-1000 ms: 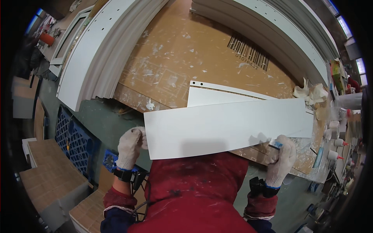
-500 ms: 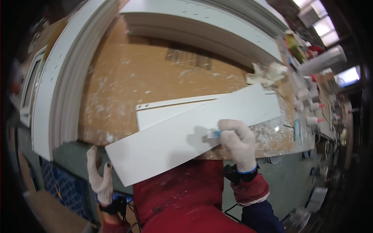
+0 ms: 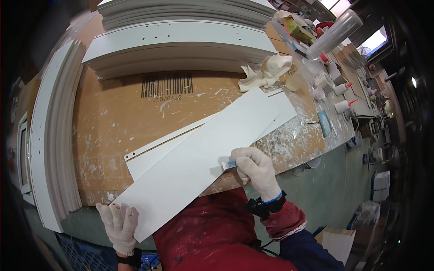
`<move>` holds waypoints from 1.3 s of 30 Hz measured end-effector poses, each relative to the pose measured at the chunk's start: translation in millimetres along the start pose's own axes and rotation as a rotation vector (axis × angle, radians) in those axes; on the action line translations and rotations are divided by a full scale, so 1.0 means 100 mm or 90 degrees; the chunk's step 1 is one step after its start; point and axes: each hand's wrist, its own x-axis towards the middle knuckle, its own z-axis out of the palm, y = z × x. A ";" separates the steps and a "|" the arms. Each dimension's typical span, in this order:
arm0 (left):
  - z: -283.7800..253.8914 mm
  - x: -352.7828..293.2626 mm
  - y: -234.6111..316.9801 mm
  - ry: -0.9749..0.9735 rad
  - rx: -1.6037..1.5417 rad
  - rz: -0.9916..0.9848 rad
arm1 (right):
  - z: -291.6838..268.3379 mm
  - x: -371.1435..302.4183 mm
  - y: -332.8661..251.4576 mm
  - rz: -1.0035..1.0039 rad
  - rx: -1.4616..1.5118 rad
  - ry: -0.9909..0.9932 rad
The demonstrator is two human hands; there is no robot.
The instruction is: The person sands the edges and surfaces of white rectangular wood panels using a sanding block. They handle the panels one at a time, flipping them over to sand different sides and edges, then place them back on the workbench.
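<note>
A long white board (image 3: pixel 194 158) lies slanted over another white board (image 3: pixel 149 156), which has a grooved edge and small holes. Its lower left end juts past the table's near edge. At that end my left hand (image 3: pixel 120 228), in a white knit glove, grips the board with the thumb over its face and the other fingers by the end edge. My right hand (image 3: pixel 257 169), gloved too, is closed on a small scraper (image 3: pixel 229 165) with a blue part and a pale tip. The scraper's tip is at the upper board's near long edge, about halfway along.
White panels are stacked at the left (image 3: pixel 43 135) and at the back (image 3: pixel 181 34). A crumpled cloth (image 3: pixel 264 72) lies on the cardboard-covered table (image 3: pixel 104 117). Bottles with red tips (image 3: pixel 344 106), a clear plastic tube (image 3: pixel 337 34) and a blue packet (image 3: pixel 324 123) are at the right.
My view has shifted. The upper board now slants more steeply, its near end lower. My left hand has come from beside the board onto its end; my right hand still holds the scraper.
</note>
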 end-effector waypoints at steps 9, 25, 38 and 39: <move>0.01 0.08 0.00 -0.048 -0.055 0.018 | -0.15 0.01 0.05 -0.031 0.019 0.016; -0.08 0.08 -0.03 -0.104 -0.059 0.027 | -1.74 0.83 -0.69 -0.087 -0.480 0.348; -0.10 0.01 -0.07 -0.153 -0.018 0.043 | -1.68 1.05 -0.74 -0.051 -0.606 0.287; -0.09 0.00 -0.08 -0.152 -0.018 0.045 | -1.67 1.04 -0.75 -0.053 -0.587 0.292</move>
